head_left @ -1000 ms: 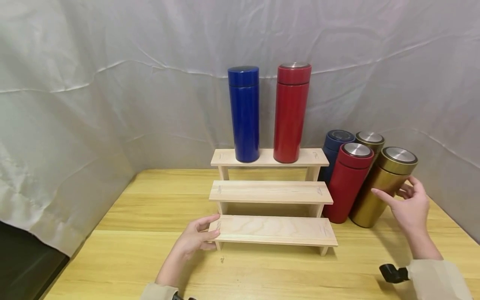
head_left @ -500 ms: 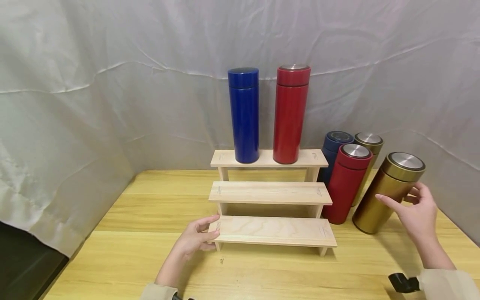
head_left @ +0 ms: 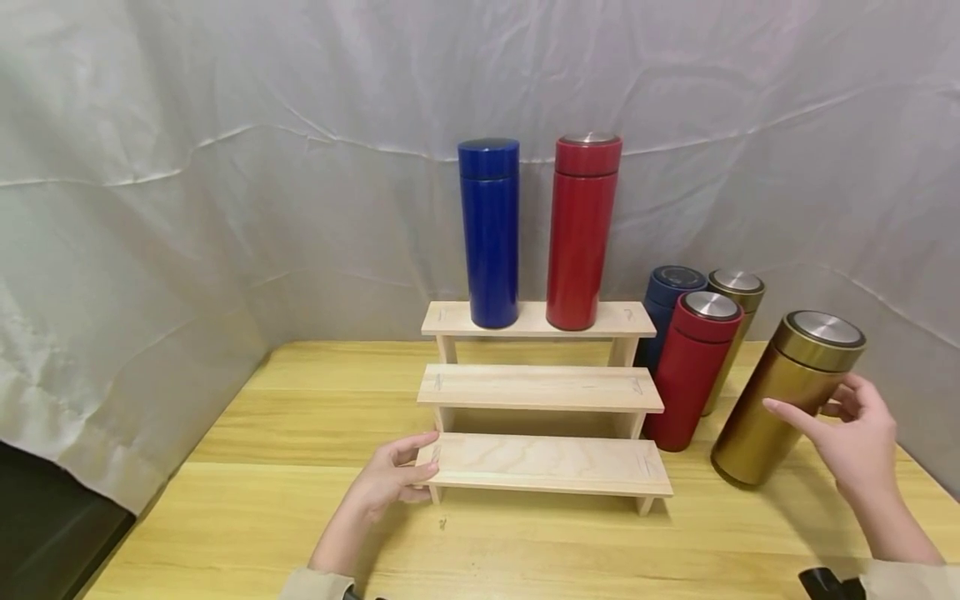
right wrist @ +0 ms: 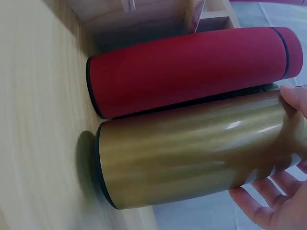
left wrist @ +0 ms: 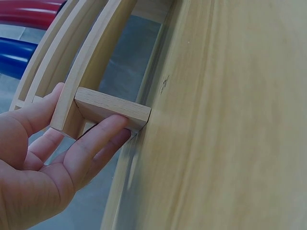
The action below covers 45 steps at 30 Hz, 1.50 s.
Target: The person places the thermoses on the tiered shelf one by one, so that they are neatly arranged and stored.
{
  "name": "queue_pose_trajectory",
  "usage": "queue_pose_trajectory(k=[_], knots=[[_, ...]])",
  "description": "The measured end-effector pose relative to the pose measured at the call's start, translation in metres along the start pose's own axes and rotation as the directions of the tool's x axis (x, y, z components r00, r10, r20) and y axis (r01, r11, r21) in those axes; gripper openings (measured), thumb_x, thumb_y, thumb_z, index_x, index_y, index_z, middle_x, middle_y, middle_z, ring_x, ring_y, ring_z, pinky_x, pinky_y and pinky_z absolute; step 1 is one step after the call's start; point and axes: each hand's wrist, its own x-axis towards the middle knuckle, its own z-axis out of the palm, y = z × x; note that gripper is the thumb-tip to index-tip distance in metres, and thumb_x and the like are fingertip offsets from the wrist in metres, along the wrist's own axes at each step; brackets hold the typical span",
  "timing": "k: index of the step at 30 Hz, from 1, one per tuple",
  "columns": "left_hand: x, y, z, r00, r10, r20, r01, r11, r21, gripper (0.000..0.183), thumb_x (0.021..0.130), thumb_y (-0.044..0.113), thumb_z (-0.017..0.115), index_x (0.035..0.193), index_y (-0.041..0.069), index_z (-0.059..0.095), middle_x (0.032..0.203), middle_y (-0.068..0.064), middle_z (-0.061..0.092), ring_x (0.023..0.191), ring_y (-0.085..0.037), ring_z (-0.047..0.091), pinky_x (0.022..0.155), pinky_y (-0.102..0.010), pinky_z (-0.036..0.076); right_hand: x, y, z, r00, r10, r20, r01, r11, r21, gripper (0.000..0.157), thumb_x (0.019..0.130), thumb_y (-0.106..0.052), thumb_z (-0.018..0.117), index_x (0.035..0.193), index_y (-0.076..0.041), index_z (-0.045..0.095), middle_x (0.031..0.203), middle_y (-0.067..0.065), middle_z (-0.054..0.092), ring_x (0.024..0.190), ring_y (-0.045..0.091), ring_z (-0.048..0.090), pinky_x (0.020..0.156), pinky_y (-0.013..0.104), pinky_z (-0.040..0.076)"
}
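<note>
Head view: a person's right hand (head_left: 862, 437) holds a gold bottle (head_left: 776, 408) beside a standing red bottle (head_left: 690, 379), which a sideways swing could topple. Left wrist view: the left hand (left wrist: 53, 179) pinches the end of a wooden stand (left wrist: 93, 62); a tug might rock the blue bottle (left wrist: 17, 57) on top. Right wrist view: fingers (right wrist: 254, 206) curl round the gold bottle's smooth sides, which a loose grip could let slip.

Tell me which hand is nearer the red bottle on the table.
Right. The right hand holds the front gold bottle, just beside that red bottle; the left hand holds the far end of the wooden stand.
</note>
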Motion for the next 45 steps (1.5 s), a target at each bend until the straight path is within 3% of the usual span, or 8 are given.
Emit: queue_pose_trajectory(k=[3, 7, 21, 32, 38, 45], knots=[[0.000, 0.000, 0.000, 1.000, 0.001, 0.002, -0.001, 1.000, 0.000, 0.056, 0.084, 0.003, 0.060, 0.130, -0.011, 0.033, 0.132, -0.044, 0.004, 0.108, -0.047, 0.043, 0.077, -0.048, 0.049, -0.016, -0.036, -0.002, 1.000, 0.001, 0.007, -0.001, 1.000, 0.020, 0.057, 0.066, -0.005, 0.078, 0.110, -0.029, 0.051, 0.089, -0.020, 0.054, 0.077, 0.000, 0.047, 0.059, 0.006, 0.038], [0.000, 0.000, 0.000, 1.000, -0.009, -0.006, 0.009, 1.000, -0.001, 0.056, 0.084, 0.003, 0.060, 0.130, -0.011, 0.033, 0.132, -0.045, 0.005, 0.105, -0.044, 0.048, 0.076, -0.047, 0.050, -0.029, -0.060, -0.003, 1.000, -0.003, 0.002, 0.003, 1.000, 0.021, 0.054, 0.066, -0.004, 0.077, 0.107, -0.030, 0.053, 0.085, -0.021, 0.053, 0.076, -0.002, 0.047, 0.059, 0.005, 0.037], [0.000, -0.001, 0.000, 1.000, -0.005, -0.008, 0.005, 1.000, -0.004, 0.055, 0.084, 0.002, 0.060, 0.130, -0.010, 0.034, 0.133, -0.043, 0.005, 0.107, -0.046, 0.045, 0.077, -0.047, 0.050, -0.041, -0.085, -0.005, 0.998, -0.065, -0.004, 0.065, 0.998, 0.024, 0.055, 0.064, 0.000, 0.078, 0.108, -0.024, 0.056, 0.083, -0.018, 0.055, 0.078, -0.003, 0.049, 0.061, 0.004, 0.037], [0.000, 0.000, -0.001, 1.000, -0.007, -0.003, 0.007, 1.000, -0.003, 0.055, 0.084, 0.003, 0.060, 0.130, -0.010, 0.034, 0.133, -0.044, 0.005, 0.106, -0.044, 0.047, 0.076, -0.047, 0.050, -0.051, -0.109, -0.004, 0.994, -0.101, 0.052, 0.097, 0.993, 0.071, 0.059, 0.066, 0.004, 0.075, 0.113, -0.024, 0.054, 0.084, -0.019, 0.059, 0.074, -0.003, 0.052, 0.057, 0.004, 0.043], [0.000, 0.000, 0.000, 1.000, 0.004, 0.005, -0.004, 1.000, -0.002, 0.056, 0.084, 0.004, 0.060, 0.130, -0.011, 0.033, 0.134, -0.043, 0.004, 0.110, -0.049, 0.040, 0.077, -0.048, 0.049, -0.052, -0.122, -0.001, 0.990, -0.124, 0.064, 0.117, 0.987, 0.105, 0.061, 0.065, 0.007, 0.075, 0.115, -0.021, 0.054, 0.083, -0.016, 0.060, 0.073, -0.001, 0.052, 0.058, 0.005, 0.045], [0.000, -0.001, -0.001, 1.000, 0.000, -0.005, 0.000, 1.000, 0.000, 0.055, 0.084, 0.004, 0.060, 0.130, -0.010, 0.034, 0.134, -0.043, 0.006, 0.110, -0.048, 0.042, 0.077, -0.048, 0.050, -0.053, -0.136, 0.005, 0.983, -0.176, 0.055, 0.167, 0.975, 0.146, 0.060, 0.064, 0.010, 0.075, 0.115, -0.016, 0.055, 0.082, -0.012, 0.061, 0.072, 0.001, 0.054, 0.056, 0.006, 0.046]])
